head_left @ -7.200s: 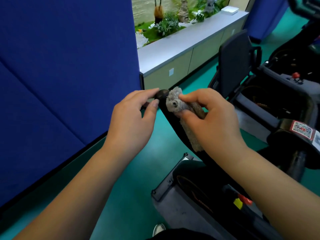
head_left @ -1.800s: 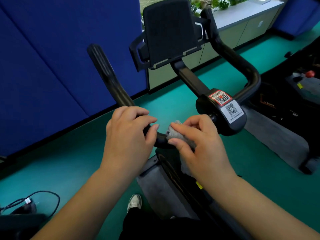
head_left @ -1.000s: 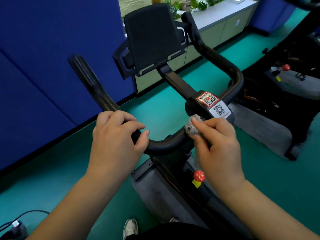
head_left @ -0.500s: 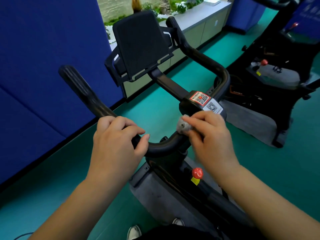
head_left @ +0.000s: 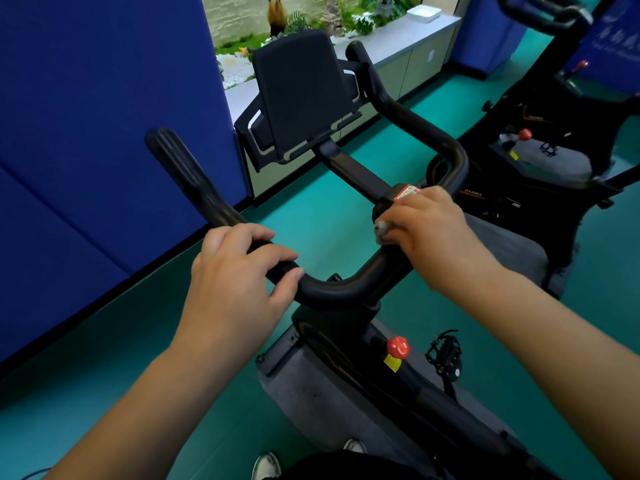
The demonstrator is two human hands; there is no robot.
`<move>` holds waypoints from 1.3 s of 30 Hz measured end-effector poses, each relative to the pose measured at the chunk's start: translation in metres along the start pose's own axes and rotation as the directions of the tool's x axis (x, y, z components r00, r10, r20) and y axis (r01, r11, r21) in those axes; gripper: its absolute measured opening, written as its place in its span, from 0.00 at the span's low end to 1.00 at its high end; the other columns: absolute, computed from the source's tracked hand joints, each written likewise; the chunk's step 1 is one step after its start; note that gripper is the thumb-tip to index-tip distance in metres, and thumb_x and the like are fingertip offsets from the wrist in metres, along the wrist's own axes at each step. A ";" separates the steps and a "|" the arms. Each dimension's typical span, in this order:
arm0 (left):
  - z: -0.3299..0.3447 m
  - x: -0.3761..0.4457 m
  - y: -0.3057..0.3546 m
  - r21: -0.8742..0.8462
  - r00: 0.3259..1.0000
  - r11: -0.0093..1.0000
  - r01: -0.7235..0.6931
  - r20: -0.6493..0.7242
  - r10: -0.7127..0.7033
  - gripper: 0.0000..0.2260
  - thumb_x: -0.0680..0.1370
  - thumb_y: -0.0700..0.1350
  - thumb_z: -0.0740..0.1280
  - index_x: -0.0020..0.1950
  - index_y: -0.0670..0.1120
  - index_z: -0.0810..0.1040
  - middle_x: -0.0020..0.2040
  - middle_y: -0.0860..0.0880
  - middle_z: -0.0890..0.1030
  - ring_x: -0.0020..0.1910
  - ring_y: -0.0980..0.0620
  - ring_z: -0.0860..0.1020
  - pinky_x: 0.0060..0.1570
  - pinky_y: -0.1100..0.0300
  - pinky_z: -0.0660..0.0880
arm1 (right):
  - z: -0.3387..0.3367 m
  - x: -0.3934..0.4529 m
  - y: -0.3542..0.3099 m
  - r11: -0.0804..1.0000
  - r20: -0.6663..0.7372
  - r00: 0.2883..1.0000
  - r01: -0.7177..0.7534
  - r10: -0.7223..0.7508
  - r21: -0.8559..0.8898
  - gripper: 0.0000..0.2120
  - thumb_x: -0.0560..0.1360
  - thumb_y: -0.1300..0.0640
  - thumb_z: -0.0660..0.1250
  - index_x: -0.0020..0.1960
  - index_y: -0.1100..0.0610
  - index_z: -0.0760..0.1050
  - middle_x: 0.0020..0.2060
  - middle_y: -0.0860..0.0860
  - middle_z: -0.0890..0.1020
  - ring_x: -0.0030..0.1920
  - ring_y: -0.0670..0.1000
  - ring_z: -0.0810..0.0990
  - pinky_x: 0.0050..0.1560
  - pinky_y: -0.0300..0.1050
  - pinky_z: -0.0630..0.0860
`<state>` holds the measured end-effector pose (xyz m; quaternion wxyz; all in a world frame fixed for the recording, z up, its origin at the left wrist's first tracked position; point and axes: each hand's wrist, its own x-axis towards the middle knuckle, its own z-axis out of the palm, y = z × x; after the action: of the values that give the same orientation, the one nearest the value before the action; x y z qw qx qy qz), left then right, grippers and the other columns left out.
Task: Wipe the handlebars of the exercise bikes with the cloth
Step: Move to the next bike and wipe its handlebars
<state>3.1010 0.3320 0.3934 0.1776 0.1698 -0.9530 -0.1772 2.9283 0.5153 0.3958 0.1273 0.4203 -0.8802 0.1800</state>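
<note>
A black exercise bike stands in front of me, its curved handlebar running from a left horn to a right horn. My left hand grips the left bend of the bar. My right hand holds a small grey cloth bunched under its fingers, pressed on the bar at the centre clamp. Only a corner of the cloth shows. The hand covers most of the QR sticker.
A black tablet holder rises above the bar's stem. A red knob and a pedal sit below. A blue partition stands left, a grey cabinet behind, another bike at right on green floor.
My right hand has slid the cloth rightward along the bar onto the centre clamp, covering the sticker. My left hand has kept its grip on the left bend.
</note>
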 end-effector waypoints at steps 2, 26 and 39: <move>-0.001 0.000 -0.002 -0.010 1.000 1.000 0.003 0.004 -0.003 0.11 0.73 0.55 0.67 0.52 0.54 0.82 0.57 0.55 0.75 0.60 0.51 0.65 0.60 0.50 0.65 | 0.000 0.002 -0.006 0.999 0.127 0.991 0.039 -0.036 -0.019 0.05 0.72 0.56 0.68 0.43 0.52 0.82 0.43 0.48 0.83 0.48 0.57 0.76 0.50 0.49 0.70; -0.016 0.002 -0.024 -0.016 0.999 1.000 0.014 -0.047 -0.015 0.11 0.75 0.50 0.67 0.57 0.54 0.81 0.58 0.55 0.74 0.62 0.51 0.64 0.61 0.52 0.65 | -0.015 0.013 -0.088 0.971 0.569 0.811 -0.225 0.137 0.086 0.12 0.78 0.50 0.64 0.57 0.53 0.81 0.53 0.51 0.83 0.55 0.50 0.79 0.55 0.41 0.72; -0.022 0.018 -0.045 -0.019 0.997 0.999 0.039 -0.071 -0.040 0.12 0.76 0.50 0.68 0.58 0.53 0.80 0.60 0.56 0.73 0.63 0.51 0.64 0.60 0.53 0.63 | 0.025 0.018 -0.112 0.729 0.368 0.853 -0.512 0.369 0.455 0.03 0.76 0.52 0.68 0.47 0.51 0.79 0.35 0.37 0.76 0.37 0.35 0.73 0.33 0.24 0.66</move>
<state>3.1055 0.2790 0.4000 0.2094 0.1932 -0.9410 -0.1826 3.0033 0.4277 0.4034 -0.1555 0.2351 -0.8769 0.3893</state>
